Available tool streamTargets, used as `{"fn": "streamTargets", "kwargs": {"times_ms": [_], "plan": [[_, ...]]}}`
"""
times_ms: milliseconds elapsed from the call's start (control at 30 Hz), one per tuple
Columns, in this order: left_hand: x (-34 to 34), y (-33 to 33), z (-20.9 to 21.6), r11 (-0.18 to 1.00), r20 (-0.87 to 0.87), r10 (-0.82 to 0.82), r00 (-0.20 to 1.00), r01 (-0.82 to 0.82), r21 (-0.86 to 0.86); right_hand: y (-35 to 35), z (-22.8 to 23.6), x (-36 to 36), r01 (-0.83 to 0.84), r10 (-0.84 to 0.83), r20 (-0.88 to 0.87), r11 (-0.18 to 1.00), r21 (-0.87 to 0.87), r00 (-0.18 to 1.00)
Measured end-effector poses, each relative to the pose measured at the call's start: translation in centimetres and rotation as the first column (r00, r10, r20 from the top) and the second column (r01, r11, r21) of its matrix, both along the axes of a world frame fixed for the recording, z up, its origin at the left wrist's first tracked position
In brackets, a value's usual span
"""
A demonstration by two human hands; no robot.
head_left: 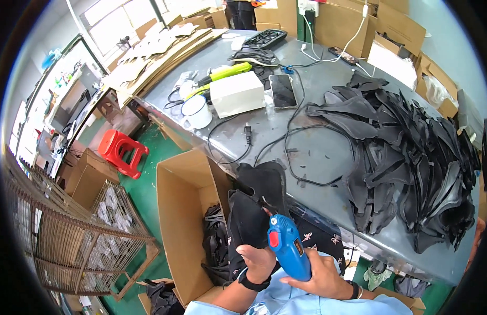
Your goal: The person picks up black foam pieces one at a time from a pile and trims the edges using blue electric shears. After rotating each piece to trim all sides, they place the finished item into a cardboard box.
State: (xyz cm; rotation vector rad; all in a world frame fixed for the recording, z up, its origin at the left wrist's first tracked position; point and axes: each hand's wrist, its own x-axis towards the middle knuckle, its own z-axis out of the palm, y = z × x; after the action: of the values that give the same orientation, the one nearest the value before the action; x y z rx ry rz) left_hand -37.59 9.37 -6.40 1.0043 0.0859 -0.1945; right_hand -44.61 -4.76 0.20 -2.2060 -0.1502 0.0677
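Observation:
My right hand [322, 275] is wrapped round the grip of a blue handheld tool [291, 249] with a red button and a narrow tip. The tip points away from me, over a black, flat shaped piece [249, 220] above my lap. Beside the tool is my left hand [258, 262], its thumb raised close to the near edge of that piece; its other fingers are hidden. Another black piece [267, 181] with a notch lies partly under the first, at the table's edge.
A cardboard box [175, 220] with black pieces inside stands at my left. On the grey table [317, 152] are a large pile of black pieces [396, 142], loose cords, a phone [283, 91], a white box [237, 94] and a cup [197, 113]. A red stool [121, 152] stands farther left.

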Motion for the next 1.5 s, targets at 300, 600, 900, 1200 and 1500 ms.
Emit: {"fn": "streamTargets", "kwargs": {"times_ms": [300, 600, 900, 1200, 1500], "plan": [[-0.4, -0.4, 1.6, 1.0, 0.102, 0.0, 0.995, -0.002, 0.021, 0.6, 0.3, 0.2, -0.09, 0.09, 0.013, 0.995, 0.032, 0.996], [-1.1, 1.9, -5.3, 0.996, 0.208, 0.081, 0.975, -0.088, 0.025, 0.0, 1.9, 0.6, -0.113, 0.114, -0.004, 0.991, 0.074, 0.993], [0.9, 2.8, 2.1, 0.954, 0.406, -0.084, 0.91, -0.045, 0.297, -2.5, 2.3, 4.9, 0.158, -0.191, 0.032, 0.887, 0.435, 0.981], [-2.4, -0.8, 3.6, 0.869, 0.626, -0.494, 0.604, 0.326, 0.371, -3.5, 2.4, 5.3, 0.304, -0.398, 0.059, 0.781, 0.545, 0.916], [0.7, -2.3, 5.1, 0.941, 0.249, 0.053, 0.967, 0.035, -0.336, -2.1, 2.6, 4.9, 0.198, -0.212, -0.024, 0.854, 0.481, 0.977]]}}
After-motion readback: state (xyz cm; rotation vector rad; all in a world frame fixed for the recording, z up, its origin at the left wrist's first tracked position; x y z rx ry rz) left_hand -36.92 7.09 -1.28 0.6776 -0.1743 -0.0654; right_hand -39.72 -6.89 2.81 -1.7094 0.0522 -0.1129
